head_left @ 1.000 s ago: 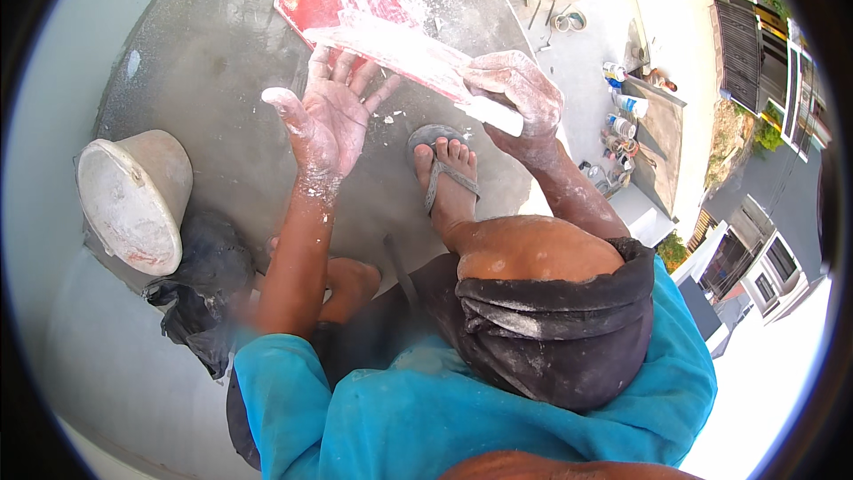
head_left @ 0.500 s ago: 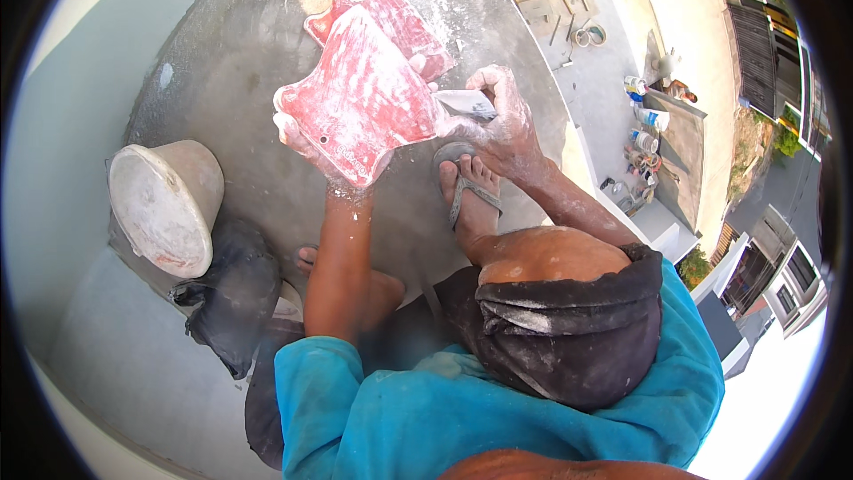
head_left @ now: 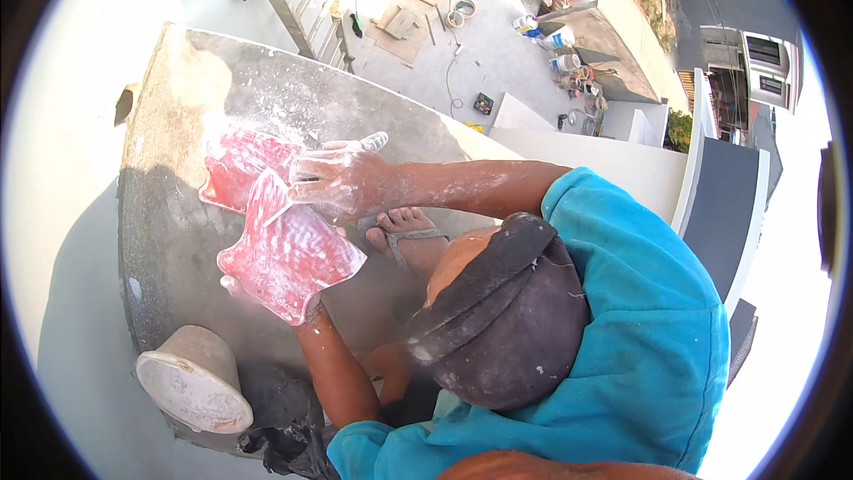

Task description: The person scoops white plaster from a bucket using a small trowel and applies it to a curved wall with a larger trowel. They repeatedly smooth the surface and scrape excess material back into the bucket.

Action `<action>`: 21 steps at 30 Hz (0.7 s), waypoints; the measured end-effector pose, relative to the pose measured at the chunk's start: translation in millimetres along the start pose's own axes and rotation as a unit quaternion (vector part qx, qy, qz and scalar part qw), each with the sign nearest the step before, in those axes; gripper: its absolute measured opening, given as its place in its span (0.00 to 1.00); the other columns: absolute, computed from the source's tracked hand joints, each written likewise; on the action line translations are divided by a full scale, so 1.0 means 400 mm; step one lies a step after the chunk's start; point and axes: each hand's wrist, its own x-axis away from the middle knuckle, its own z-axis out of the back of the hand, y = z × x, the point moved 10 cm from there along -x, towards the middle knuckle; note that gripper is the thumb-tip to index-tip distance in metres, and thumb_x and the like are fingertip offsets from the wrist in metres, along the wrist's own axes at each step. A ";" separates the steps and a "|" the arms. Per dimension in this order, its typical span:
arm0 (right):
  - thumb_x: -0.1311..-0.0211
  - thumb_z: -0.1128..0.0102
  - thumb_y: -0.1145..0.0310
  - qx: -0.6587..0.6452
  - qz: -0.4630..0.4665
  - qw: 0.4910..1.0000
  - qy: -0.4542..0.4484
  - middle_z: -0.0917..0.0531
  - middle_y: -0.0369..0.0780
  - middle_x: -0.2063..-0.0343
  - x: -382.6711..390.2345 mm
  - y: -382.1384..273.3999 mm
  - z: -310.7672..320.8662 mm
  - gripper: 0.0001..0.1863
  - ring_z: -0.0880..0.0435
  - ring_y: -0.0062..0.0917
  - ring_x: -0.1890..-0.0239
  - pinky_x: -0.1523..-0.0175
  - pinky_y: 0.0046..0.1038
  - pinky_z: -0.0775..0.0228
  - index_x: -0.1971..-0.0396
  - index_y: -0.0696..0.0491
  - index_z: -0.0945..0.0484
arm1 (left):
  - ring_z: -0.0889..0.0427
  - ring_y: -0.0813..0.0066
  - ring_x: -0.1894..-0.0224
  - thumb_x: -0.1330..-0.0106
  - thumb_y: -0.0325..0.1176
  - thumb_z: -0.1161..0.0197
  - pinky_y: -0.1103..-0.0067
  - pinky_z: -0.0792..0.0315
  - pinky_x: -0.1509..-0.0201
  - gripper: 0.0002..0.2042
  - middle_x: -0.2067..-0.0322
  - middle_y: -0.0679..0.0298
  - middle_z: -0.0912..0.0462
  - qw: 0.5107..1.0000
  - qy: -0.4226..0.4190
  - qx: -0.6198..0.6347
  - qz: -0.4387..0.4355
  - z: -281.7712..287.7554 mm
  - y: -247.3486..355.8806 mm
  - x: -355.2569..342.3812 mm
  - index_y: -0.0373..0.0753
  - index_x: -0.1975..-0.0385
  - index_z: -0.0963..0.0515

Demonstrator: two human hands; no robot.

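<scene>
My left hand (head_left: 235, 288) holds up a red board (head_left: 293, 258) with curved, notched edges, smeared all over with white powder. The palm is hidden beneath it, and some fingers show at its edge. My right hand (head_left: 339, 180), coated in white, is at the board's far corner. Its fingers are bent around a putty knife (head_left: 374, 140), whose grey-white end sticks out past the hand; the blade is mostly hidden. Just beyond lies a second powdered red board (head_left: 242, 164) on the concrete ledge (head_left: 169, 240).
A white-crusted bucket (head_left: 197, 382) tips on its side at the near left, beside a black plastic bag (head_left: 284, 413). My sandalled foot (head_left: 404, 229) rests close to the right hand. Past the ledge's edge, the lower floor holds a ladder (head_left: 306, 13), tubs (head_left: 560, 38) and tools.
The view has swung, and the ladder now shows. My right hand has moved from the board's right side to its far corner, turning the putty knife. The held board has tilted and turned.
</scene>
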 end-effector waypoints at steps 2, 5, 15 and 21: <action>0.53 0.35 0.67 -0.015 0.016 1.000 -0.018 0.22 0.36 0.63 0.003 -0.005 -0.007 0.18 0.17 0.30 0.64 0.63 0.33 0.24 0.58 0.47 0.19 | 0.36 0.57 0.34 0.48 0.71 0.38 0.55 0.37 0.31 0.52 0.34 0.50 0.41 0.996 0.034 -0.073 -0.030 0.037 0.031 0.003 0.38 0.31 0.46; 0.52 0.34 0.67 -0.015 -0.059 0.997 -0.044 0.22 0.37 0.60 0.004 0.036 -0.015 0.17 0.17 0.31 0.60 0.58 0.33 0.23 0.58 0.48 0.20 | 0.35 0.58 0.34 0.48 0.70 0.37 0.56 0.37 0.31 0.52 0.34 0.51 0.40 0.991 0.019 -0.123 -0.051 0.048 0.053 -0.005 0.38 0.31 0.46; 0.53 0.34 0.68 -0.057 -0.068 0.996 -0.004 0.25 0.39 0.64 0.017 0.032 -0.020 0.16 0.19 0.32 0.64 0.63 0.33 0.24 0.61 0.51 0.21 | 0.35 0.59 0.34 0.47 0.67 0.35 0.57 0.37 0.31 0.51 0.34 0.51 0.40 0.969 0.007 -0.219 -0.113 0.104 0.096 0.010 0.38 0.31 0.47; 0.42 0.35 0.69 -0.056 -0.170 0.982 0.051 0.26 0.41 0.65 0.022 0.129 0.019 0.09 0.21 0.36 0.63 0.60 0.35 0.27 0.65 0.55 0.24 | 0.34 0.60 0.34 0.47 0.66 0.34 0.57 0.37 0.30 0.51 0.35 0.52 0.39 0.916 0.006 -0.347 -0.202 0.145 0.138 0.003 0.38 0.31 0.47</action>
